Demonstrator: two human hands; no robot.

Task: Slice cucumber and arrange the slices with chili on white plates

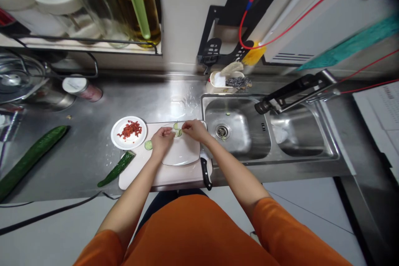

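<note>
Over the far side of a white plate (181, 153), both my hands meet around a few thin cucumber slices (176, 126). My left hand (162, 140) pinches at a slice from the left. From the right, my right hand (196, 130) has its fingertips closed on the edge of another slice. The plate rests on a white cutting board (134, 174). One loose cucumber round (149, 145) lies on the board beside my left hand. A cut cucumber piece (117, 169) leans over the board's left edge. A black-handled knife (205, 173) lies at the right; its blade is hidden.
A small white plate of red berries (116, 138) stands left of the board. Further left lie a whole cucumber (31, 160) and a lidded jar (82, 88). The double sink (240, 149) with its black faucet (282, 93) borders the board's right. A bottle shelf (93, 45) overhangs the counter.
</note>
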